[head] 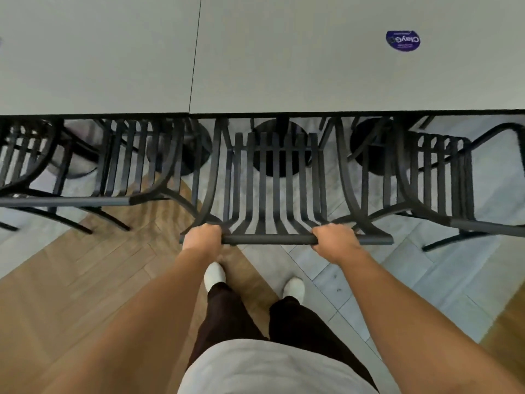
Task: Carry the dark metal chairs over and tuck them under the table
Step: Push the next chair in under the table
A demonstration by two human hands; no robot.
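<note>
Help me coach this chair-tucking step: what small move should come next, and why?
Probably one more short push forward. Both the left hand and right hand grip the middle chair's top rail, and its seat slats mostly show in front of the table edge, so it looks only partly tucked.

Centre chair [274, 177]: dark metal slats, matt painted finish, smooth top rail. Table [284, 66] beyond it: smooth matt grey laminate top, glossy purple sticker [402, 40]. Floor [93, 268] under chair: wood-look planks left, pale matt tile right. Shoes [215, 274]: white cloth.
</note>
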